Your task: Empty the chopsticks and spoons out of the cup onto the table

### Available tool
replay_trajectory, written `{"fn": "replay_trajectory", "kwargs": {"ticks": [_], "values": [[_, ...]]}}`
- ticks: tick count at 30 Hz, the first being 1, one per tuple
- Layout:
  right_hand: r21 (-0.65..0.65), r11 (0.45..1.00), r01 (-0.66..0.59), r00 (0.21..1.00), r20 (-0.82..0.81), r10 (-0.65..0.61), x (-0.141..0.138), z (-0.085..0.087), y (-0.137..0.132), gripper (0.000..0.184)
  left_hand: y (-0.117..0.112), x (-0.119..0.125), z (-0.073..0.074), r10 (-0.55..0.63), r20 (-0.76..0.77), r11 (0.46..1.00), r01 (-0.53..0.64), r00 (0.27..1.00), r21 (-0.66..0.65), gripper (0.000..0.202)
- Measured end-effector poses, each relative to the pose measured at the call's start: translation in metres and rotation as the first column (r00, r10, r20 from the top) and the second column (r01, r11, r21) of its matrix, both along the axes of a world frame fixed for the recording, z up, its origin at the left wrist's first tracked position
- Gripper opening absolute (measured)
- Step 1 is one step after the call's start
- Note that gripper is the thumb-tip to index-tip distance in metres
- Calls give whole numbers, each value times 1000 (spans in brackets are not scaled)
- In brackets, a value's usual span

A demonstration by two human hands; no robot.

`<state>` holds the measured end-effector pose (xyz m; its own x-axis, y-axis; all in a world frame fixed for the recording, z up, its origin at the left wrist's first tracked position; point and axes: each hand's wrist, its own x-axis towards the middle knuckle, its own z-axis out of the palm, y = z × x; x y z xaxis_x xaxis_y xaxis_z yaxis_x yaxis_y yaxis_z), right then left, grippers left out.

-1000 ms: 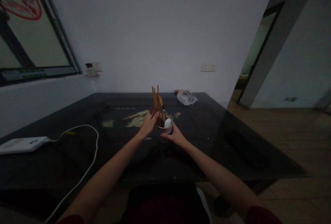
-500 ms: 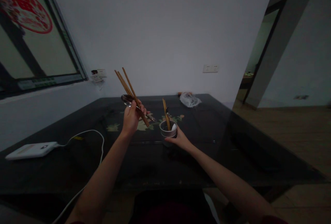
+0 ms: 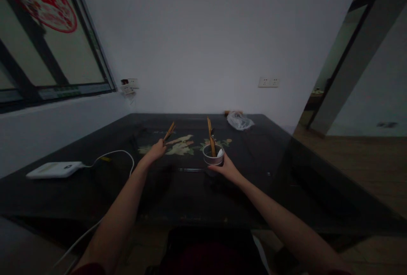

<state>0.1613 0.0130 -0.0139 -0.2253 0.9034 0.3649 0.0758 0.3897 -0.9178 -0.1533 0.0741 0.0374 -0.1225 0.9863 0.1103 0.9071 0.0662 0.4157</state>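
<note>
On the dark tabletop [image 3: 190, 196], a cup [image 3: 209, 161] stands upright within the right hand [image 3: 229, 169], whose thumb crosses the front while the rest of the hand curves round the side, a steadying hold. The left hand [image 3: 155, 150] has come down and away to the left – half a second ago it was raised, with a bundle of chopsticks and a metal spoon fanned across it. Now the removed chopsticks [image 3: 169, 131] slant low over the table, their far ends pointing toward the wall, beside the painted flowers [image 3: 180, 148]. The fingers look pressed together round the near ends, though the hand is small and dim; whether the sticks touch the surface I cannot tell, nor whether that spoon is in the same grip. In the cup there remain a few standing chopsticks [image 3: 210, 129], a dark metal handle [image 3: 213, 133] and a white spoon [image 3: 219, 153] low against the rim near the right hand. So the contents are split – part out to the left, part in the cup – and the emptying looks only partly done. The cup's own place in the right hand has hardly altered.
</note>
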Motion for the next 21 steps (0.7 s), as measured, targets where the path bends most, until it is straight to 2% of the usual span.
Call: {"fn": "replay_trajectory", "kwargs": {"ticks": [3, 9, 21], "values": [[1, 1000, 5, 1000, -1, -5, 0, 1, 0, 85, 4, -1, -11, 57, -149, 995, -68, 987, -75, 31], [-10, 999, 31, 999, 32, -31, 1, -2, 3, 84, 4, 5, -28, 57, -212, 990, -83, 976, -117, 36], [1, 1000, 0, 1000, 9, 0, 1, -5, 5, 82, 1, 6, -34, 24, -303, 993, -57, 953, -101, 36]]}}
